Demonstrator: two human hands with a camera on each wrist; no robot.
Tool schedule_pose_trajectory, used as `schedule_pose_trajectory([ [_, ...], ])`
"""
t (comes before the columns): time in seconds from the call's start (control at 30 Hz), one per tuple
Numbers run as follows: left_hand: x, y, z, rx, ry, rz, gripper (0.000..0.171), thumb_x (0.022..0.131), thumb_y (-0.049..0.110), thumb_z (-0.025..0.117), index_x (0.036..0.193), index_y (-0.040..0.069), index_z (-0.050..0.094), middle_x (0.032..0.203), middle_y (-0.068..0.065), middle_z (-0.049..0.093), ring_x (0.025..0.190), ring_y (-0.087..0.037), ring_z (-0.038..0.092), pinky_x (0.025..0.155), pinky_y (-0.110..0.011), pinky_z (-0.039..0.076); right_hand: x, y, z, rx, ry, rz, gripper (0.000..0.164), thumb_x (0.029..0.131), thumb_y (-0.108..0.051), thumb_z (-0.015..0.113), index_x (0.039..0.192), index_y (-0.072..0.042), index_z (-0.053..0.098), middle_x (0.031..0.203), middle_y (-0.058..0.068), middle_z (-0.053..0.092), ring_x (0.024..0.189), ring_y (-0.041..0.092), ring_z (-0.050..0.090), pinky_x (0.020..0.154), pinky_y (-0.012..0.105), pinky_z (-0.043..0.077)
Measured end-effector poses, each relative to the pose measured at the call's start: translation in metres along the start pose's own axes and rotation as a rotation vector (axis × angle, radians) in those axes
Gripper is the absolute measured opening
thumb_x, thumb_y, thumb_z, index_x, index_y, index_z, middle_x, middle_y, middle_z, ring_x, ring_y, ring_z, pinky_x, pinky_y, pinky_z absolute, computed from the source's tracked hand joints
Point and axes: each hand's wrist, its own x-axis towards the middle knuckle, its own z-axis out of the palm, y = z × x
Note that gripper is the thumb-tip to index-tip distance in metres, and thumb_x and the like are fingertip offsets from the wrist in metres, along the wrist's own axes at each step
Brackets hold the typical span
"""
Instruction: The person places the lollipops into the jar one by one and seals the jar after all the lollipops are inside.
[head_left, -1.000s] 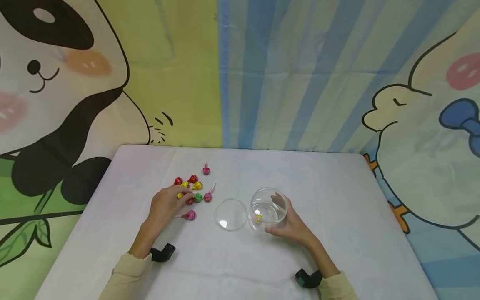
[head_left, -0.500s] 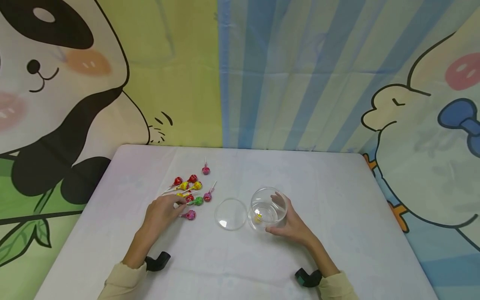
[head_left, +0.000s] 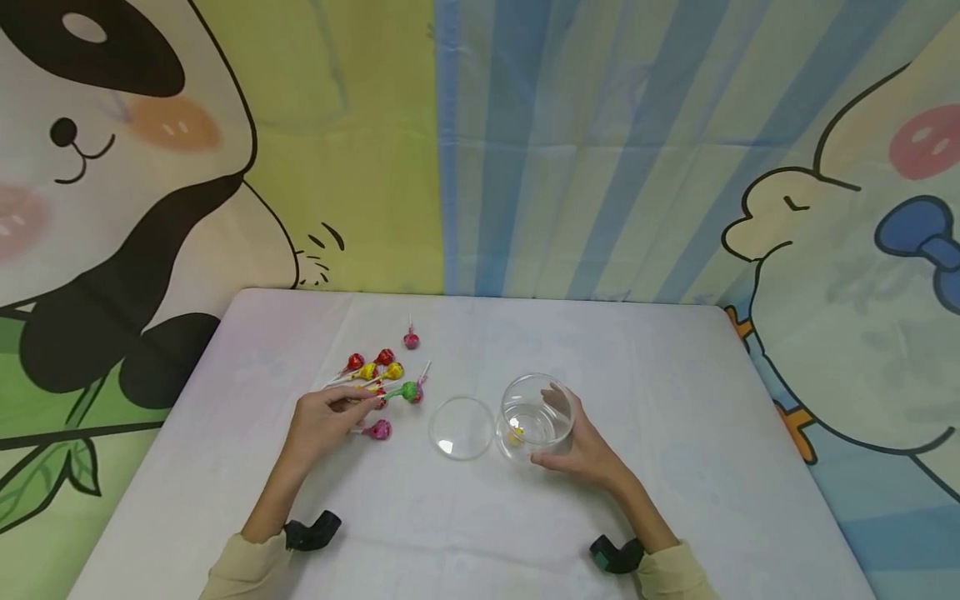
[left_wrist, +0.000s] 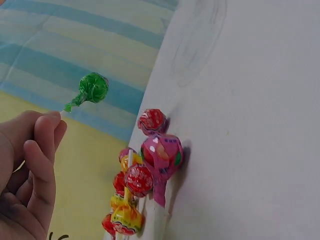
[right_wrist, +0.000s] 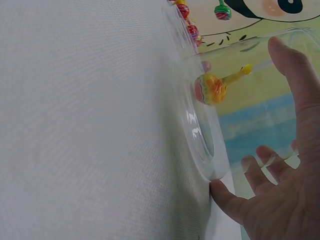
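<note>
Between thumb and fingers, my left hand (head_left: 324, 421) pinches the stick of a green lollipop (left_wrist: 93, 87). Its wrapped head points right and is off the table in the left wrist view. My right hand (head_left: 581, 446) holds a clear round jar (head_left: 534, 446) from its right side, thumb in front and fingers behind. The jar stands upright on the table, its top uncovered. Inside it lies a yellow lollipop (right_wrist: 210, 89), its stick leaning up against the wall.
A clear round lid (head_left: 462, 428) lies flat just left of the jar. Several red, yellow and pink lollipops lie beyond my left hand, with one pink lollipop (head_left: 381, 430) nearer me and another pink lollipop (head_left: 411, 341) farther back. A patterned cloth (head_left: 585, 150) hangs behind the white table (head_left: 675, 400).
My left hand drew back from the pile, took the green lollipop by its stick and lifted it slightly rightward. The right hand and jar have stayed in place.
</note>
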Motion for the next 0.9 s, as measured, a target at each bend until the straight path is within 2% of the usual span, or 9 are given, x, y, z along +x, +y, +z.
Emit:
schedule_pose_trajectory([
  [0.1, 0.001, 0.004, 0.001, -0.106, -0.018, 0.005, 0.022, 0.083, 0.029, 0.077, 0.096, 0.012, 0.076, 0.083, -0.010, 0.075, 0.059, -0.018, 0.061, 0.047, -0.023, 0.045, 0.000, 0.000, 0.000, -0.013, -0.004, -0.001, 0.110, 0.068, -0.027, 0.088, 0.152, -0.016, 0.018, 0.150, 0.013, 0.042, 0.141, 0.036, 0.037, 0.111, 0.068, 0.022],
  [0.17, 0.002, 0.009, 0.005, -0.172, -0.039, 0.012, 0.022, 0.083, 0.026, 0.077, 0.097, 0.010, 0.075, 0.079, -0.009, 0.073, 0.059, -0.019, 0.061, 0.047, -0.023, 0.046, 0.001, 0.001, 0.000, -0.012, -0.003, -0.001, 0.111, 0.068, -0.025, 0.088, 0.152, -0.016, 0.017, 0.150, 0.014, 0.042, 0.141, 0.036, 0.038, 0.111, 0.067, 0.023],
  [0.33, 0.008, 0.030, 0.020, -0.303, -0.102, 0.029, 0.022, 0.082, 0.023, 0.078, 0.097, 0.007, 0.075, 0.072, -0.001, 0.069, 0.056, -0.010, 0.058, 0.045, -0.022, 0.043, 0.001, 0.004, 0.001, 0.016, 0.005, -0.003, 0.112, 0.067, -0.021, 0.088, 0.153, -0.016, 0.016, 0.151, 0.018, 0.040, 0.141, 0.039, 0.036, 0.112, 0.067, 0.020],
  [0.43, 0.011, 0.046, 0.032, -0.356, -0.154, 0.067, 0.021, 0.083, 0.021, 0.077, 0.096, 0.006, 0.075, 0.071, 0.001, 0.070, 0.056, -0.011, 0.060, 0.045, -0.021, 0.041, 0.001, 0.003, 0.002, 0.022, 0.006, 0.000, 0.112, 0.067, -0.020, 0.088, 0.153, -0.017, 0.016, 0.151, 0.018, 0.040, 0.141, 0.040, 0.036, 0.112, 0.068, 0.019],
  [0.47, 0.012, 0.051, 0.036, -0.383, -0.176, 0.083, 0.019, 0.083, 0.019, 0.077, 0.096, 0.005, 0.075, 0.070, -0.003, 0.069, 0.055, -0.012, 0.060, 0.044, -0.022, 0.041, 0.001, 0.003, 0.001, 0.019, 0.005, 0.004, 0.112, 0.067, -0.020, 0.088, 0.153, -0.018, 0.016, 0.151, 0.017, 0.040, 0.141, 0.039, 0.036, 0.112, 0.068, 0.020],
  [0.67, 0.019, 0.075, 0.059, -0.426, -0.308, 0.154, 0.016, 0.085, 0.018, 0.074, 0.097, 0.008, 0.074, 0.075, -0.016, 0.068, 0.057, -0.011, 0.059, 0.048, -0.024, 0.047, 0.000, 0.001, 0.001, 0.010, 0.002, 0.001, 0.110, 0.069, -0.023, 0.087, 0.153, -0.020, 0.017, 0.151, 0.013, 0.041, 0.141, 0.037, 0.037, 0.111, 0.068, 0.021],
  [0.9, 0.025, 0.090, 0.079, -0.419, -0.392, 0.167, 0.014, 0.087, 0.022, 0.073, 0.097, 0.013, 0.074, 0.077, -0.021, 0.069, 0.057, -0.016, 0.058, 0.051, -0.024, 0.048, 0.000, 0.001, 0.000, 0.012, -0.002, -0.012, 0.109, 0.069, -0.025, 0.087, 0.152, -0.018, 0.018, 0.151, 0.013, 0.041, 0.141, 0.037, 0.036, 0.111, 0.069, 0.021],
])
